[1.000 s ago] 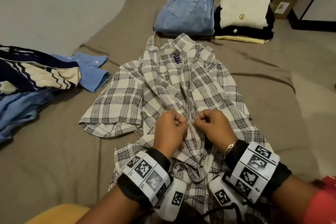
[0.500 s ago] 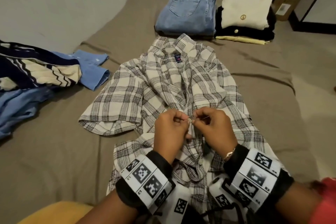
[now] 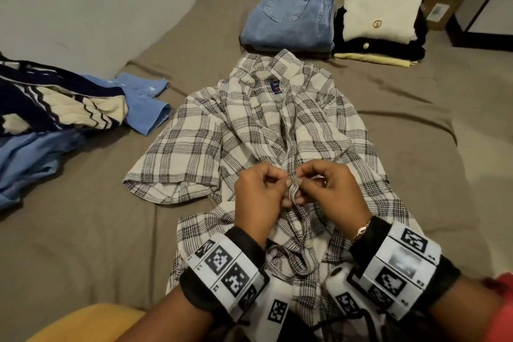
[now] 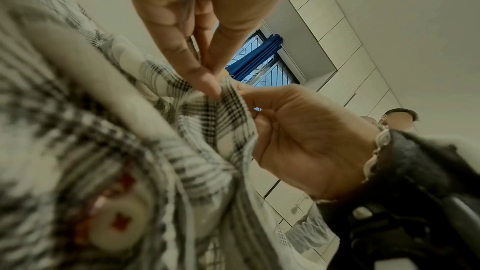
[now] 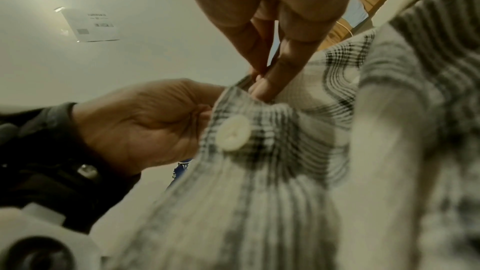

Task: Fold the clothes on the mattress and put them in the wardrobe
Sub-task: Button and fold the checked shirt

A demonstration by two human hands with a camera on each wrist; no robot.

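A cream and black plaid shirt (image 3: 249, 125) lies front up on the brown mattress (image 3: 83, 230), collar towards the far end. Both hands meet over its middle front. My left hand (image 3: 286, 183) pinches the left front edge between thumb and fingers. My right hand (image 3: 301, 182) pinches the facing edge, so the two strips bunch up together. In the left wrist view the left hand's fingertips (image 4: 205, 81) press plaid cloth (image 4: 215, 118) against the right hand (image 4: 298, 130). In the right wrist view a white button (image 5: 233, 132) sits just below the right hand's pinching fingers (image 5: 267, 81).
Folded jeans (image 3: 291, 14) and a folded cream, black and yellow stack (image 3: 380, 22) lie at the mattress's far end. Unfolded clothes sit at the left: a navy striped sweater (image 3: 55, 103) and blue garments (image 3: 147, 103). A cardboard box (image 3: 441, 5) stands behind. A wall runs along the left.
Both hands have stayed at the shirt's middle front. Their grip went from closed fists on the cloth to fingertip pinches, and the front edges are lifted slightly.
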